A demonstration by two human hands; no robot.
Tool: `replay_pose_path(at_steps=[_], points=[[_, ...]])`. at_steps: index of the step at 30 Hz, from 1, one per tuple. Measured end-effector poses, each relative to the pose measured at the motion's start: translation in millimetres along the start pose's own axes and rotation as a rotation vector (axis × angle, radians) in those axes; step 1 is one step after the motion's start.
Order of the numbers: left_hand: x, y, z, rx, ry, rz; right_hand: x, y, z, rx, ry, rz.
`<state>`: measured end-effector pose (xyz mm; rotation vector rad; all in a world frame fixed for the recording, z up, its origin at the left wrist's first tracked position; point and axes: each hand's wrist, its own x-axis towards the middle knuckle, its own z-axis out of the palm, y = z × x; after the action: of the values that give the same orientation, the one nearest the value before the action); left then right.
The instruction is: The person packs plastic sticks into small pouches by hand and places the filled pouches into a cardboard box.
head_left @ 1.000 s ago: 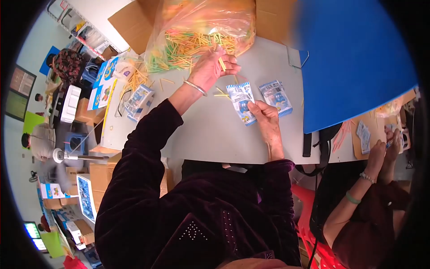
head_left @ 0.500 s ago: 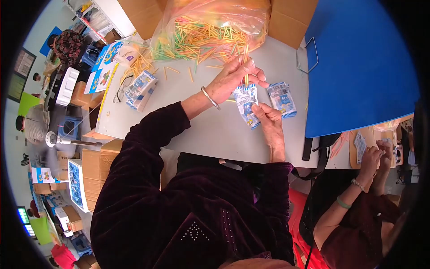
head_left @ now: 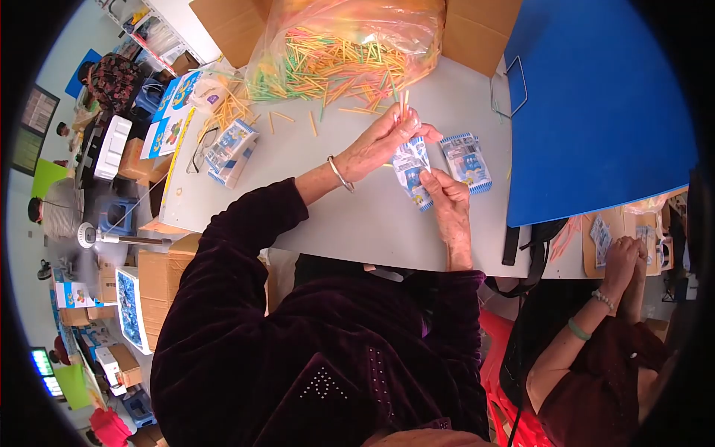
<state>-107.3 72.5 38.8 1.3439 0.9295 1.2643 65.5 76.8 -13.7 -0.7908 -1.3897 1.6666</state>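
My left hand [head_left: 386,141], with a silver bangle at the wrist, is closed around a few thin coloured sticks [head_left: 404,103] at the top end of a small blue-and-white packet [head_left: 410,165]. Only the upper ends of the sticks show above the fingers; the packet's mouth is mostly covered. Lower down, my right hand [head_left: 449,197] pinches the same packet between thumb and fingers. Just right of it, more blue-and-white packets [head_left: 468,162] lie stacked on the grey table [head_left: 335,223].
A clear plastic bag [head_left: 350,30] spills many coloured sticks at the back, between cardboard flaps. Further packets [head_left: 231,149] and glasses [head_left: 199,153] lie at left. A blue board [head_left: 603,112] covers the right side. Another person's hands [head_left: 625,261] are at far right.
My left hand has closed over the packet's top, and the sticks stand lower above it, showing less length. My right hand keeps its pinch. The other person's hands have come together.
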Motion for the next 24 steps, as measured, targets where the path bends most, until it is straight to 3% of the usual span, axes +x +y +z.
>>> replay_pose_path(at_steps=[4,6,9,14,19,21,23,24], points=[[-1.1,-11.7,-17.1,0.194,-0.105,0.0,-1.0,-10.5,5.5,0.026,0.045,-0.002],[-1.1,-9.8,-21.8,0.272,-0.138,0.008,-4.7,-24.1,8.4,0.06,0.083,0.101],[-0.1,-2.8,-26.1,0.278,-0.119,0.049,-2.1,-17.5,5.0,0.044,0.083,0.023],[-1.3,4.9,-21.6,0.703,-0.253,0.019,-2.1,-17.9,7.2,0.038,0.095,0.036],[4.9,0.0,-25.2,0.489,-0.234,0.105,-1.9,-17.1,3.7,0.063,0.032,0.068],[0.7,2.3,-33.8,0.348,-0.212,-0.039,-6.3,-19.5,-2.0,-0.075,0.045,0.061],[-9.3,-2.4,-45.5,0.294,-0.168,-0.054,-9.0,-23.0,-8.6,0.05,0.098,0.046],[-16.6,-11.3,-55.2,0.77,-0.204,0.161,-10.2,-24.7,-12.1,0.17,0.151,0.033]])
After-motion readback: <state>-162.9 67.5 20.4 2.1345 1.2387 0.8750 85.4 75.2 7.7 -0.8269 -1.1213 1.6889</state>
